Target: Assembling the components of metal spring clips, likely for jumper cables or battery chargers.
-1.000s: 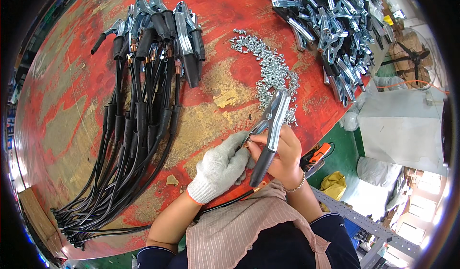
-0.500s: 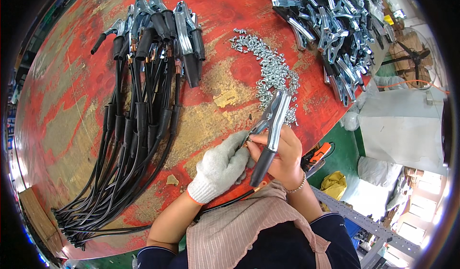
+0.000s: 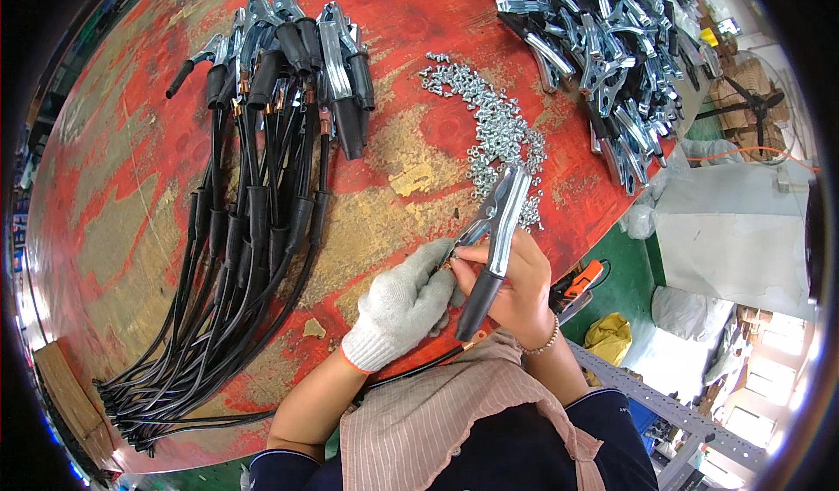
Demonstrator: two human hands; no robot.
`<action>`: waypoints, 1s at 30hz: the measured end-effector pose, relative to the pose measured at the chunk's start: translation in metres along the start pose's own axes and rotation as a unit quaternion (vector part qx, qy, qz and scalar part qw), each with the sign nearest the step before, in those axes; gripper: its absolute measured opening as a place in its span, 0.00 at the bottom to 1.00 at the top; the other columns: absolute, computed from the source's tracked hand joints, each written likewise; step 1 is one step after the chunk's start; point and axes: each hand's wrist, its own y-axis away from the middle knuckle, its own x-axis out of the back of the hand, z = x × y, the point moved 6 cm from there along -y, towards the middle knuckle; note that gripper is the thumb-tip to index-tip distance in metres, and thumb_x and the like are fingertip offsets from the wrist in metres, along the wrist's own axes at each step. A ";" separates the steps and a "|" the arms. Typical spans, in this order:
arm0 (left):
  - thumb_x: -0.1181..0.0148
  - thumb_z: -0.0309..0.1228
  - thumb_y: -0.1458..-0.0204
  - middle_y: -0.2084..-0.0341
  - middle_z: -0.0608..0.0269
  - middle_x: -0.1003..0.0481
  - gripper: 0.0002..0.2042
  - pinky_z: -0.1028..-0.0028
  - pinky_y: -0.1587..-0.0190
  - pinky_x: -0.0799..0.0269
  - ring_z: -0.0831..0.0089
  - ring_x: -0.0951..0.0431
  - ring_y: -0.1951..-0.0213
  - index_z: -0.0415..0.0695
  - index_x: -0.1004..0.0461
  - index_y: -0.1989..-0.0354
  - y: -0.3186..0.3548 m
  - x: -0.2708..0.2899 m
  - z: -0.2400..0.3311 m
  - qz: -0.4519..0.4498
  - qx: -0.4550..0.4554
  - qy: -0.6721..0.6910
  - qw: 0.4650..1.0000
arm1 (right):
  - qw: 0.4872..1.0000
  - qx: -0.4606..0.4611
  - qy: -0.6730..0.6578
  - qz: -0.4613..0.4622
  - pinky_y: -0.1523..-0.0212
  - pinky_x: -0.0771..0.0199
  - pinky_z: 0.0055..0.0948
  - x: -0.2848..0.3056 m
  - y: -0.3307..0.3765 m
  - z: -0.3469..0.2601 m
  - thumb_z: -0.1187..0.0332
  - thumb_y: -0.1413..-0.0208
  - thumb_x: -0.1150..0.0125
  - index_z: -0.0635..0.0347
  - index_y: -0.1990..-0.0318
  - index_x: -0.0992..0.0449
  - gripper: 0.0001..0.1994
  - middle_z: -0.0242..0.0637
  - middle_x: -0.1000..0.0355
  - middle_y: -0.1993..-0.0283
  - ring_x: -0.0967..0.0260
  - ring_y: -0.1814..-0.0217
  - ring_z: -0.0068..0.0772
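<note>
A silver spring clamp [image 3: 505, 229] with a black-sleeved handle stands tilted between my two hands, jaws pointing away from me. My left hand [image 3: 398, 303], in a white knit glove, is closed around the clamp's other handle. My right hand [image 3: 524, 290], bare with a beaded bracelet, pinches thumb and finger at that handle, where a coppery bit shows. What its fingertips hold is too small and covered to name. The black-sleeved handle crosses in front of the right fingers. Below the hands, a black cable [image 3: 419, 370] ends in a copper lug [image 3: 476, 341] by my apron.
Small silver screws or nuts [image 3: 489, 115] lie scattered beyond my hands on the worn red table [image 3: 384, 19]. Loose clamps [image 3: 612, 62] pile up at far right. On the left lies a bundle of black cables [image 3: 236, 272] with clamps attached. A fan [image 3: 753, 102] stands beyond the right edge.
Almost nothing differs; both hands and the clamp stay in place, with at most a very slight shift of the fingers.
</note>
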 end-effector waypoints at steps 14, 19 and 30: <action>0.52 0.29 0.39 0.74 0.61 0.22 0.20 0.78 0.73 0.26 0.79 0.24 0.78 0.38 0.36 0.39 0.000 0.001 0.002 -0.009 0.020 0.004 1.000 | 1.000 -0.007 -0.013 -0.003 0.68 0.29 0.29 -0.002 -0.003 0.003 0.78 0.64 0.26 0.58 0.68 0.18 0.11 0.37 0.27 0.70 0.29 0.69 0.34; 0.52 0.29 0.40 0.75 0.61 0.22 0.20 0.78 0.74 0.27 0.79 0.24 0.79 0.38 0.35 0.40 0.001 0.001 0.003 -0.013 0.013 0.005 1.000 | 0.999 -0.018 -0.037 -0.009 0.67 0.28 0.28 -0.003 -0.001 0.006 0.78 0.64 0.27 0.58 0.68 0.18 0.12 0.37 0.26 0.69 0.28 0.67 0.34; 0.52 0.30 0.40 0.75 0.62 0.22 0.19 0.78 0.74 0.26 0.79 0.24 0.79 0.39 0.35 0.40 0.000 0.002 0.008 -0.008 0.013 -0.014 1.000 | 1.000 -0.001 0.007 -0.013 0.67 0.28 0.30 0.002 -0.003 0.002 0.74 0.66 0.23 0.57 0.68 0.18 0.13 0.37 0.26 0.68 0.28 0.67 0.36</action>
